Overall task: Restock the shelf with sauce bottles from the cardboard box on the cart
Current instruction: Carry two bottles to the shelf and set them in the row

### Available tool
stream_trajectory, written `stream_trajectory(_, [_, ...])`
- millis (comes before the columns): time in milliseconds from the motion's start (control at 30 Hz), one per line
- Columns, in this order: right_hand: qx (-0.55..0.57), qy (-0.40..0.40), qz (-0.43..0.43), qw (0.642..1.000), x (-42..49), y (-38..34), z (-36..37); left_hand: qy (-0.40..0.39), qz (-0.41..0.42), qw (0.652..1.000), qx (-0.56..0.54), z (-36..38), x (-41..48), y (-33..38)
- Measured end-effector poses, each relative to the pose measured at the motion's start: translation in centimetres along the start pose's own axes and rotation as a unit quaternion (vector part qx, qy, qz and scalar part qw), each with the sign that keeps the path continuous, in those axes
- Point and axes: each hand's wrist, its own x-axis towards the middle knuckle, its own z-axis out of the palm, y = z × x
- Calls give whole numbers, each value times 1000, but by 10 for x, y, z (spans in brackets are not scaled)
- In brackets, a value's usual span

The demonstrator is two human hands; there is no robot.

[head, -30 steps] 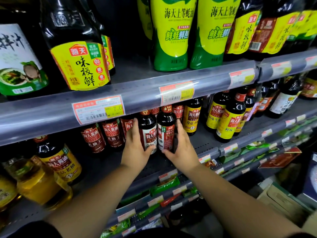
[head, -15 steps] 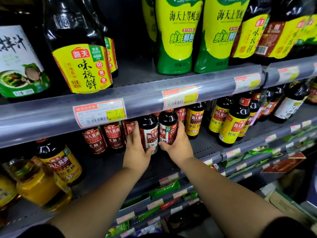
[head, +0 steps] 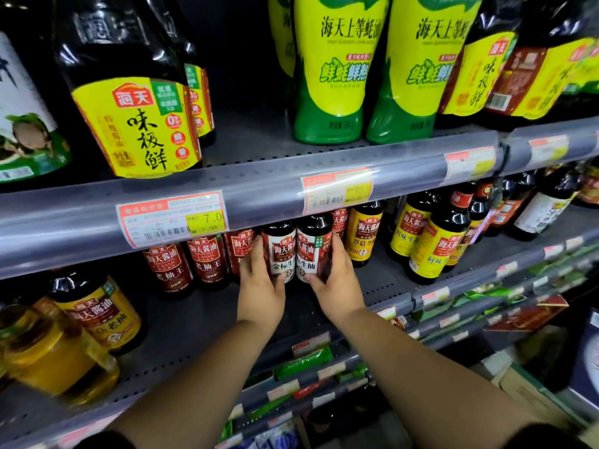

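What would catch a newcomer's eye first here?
Mid-frame, on the middle shelf, the left hand and right hand grip two red-and-white-labelled sauce bottles, one each. On the upper shelf loom two green-and-yellow bottles and, further left, a big yellow-labelled dark bottle.

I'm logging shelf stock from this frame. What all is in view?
white-labelled soy sauce bottles: two, dark with red-and-white labels, middle shelf, side by side
red-labelled soy sauce bottles: at least three, dark, middle shelf, left of the hands
yellow-labelled soy sauce bottles: several, dark, middle shelf, right of the hands
oyster sauce bottles: at least two, green and yellow, top shelf
large yellow-labelled bottles: several, dark, top shelf
clear bottle: one, yellow liquid, middle shelf far left
price tags: several, red-and-white, shelf rails
left hand: grips the left white-labelled bottle
right hand: grips the right one
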Motion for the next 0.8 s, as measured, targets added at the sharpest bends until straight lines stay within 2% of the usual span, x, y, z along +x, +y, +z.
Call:
stream_trajectory(200, [15, -19, -45, 999, -20, 7, -7, -31, 56, 998, 0, -4, -23, -4])
stream_trajectory(300, [28, -21, -60, 998, -27, 5, 0, -39, 32, 999, -20, -3, -22, 2])
stream_trajectory(433, [42, -13, -37, 998, -24, 5, 10, -40, -11, 997, -59, 3, -19, 9])
stream_trajectory(633, [76, -2, -18, 997, -9, 7, 13, -10, -19, 994, -103, 12, -3, 3])
stream_trajectory(800, [74, -1, -22, 997, 5, 10, 15, -4, -11, 995, -98, 18, 0, 2])
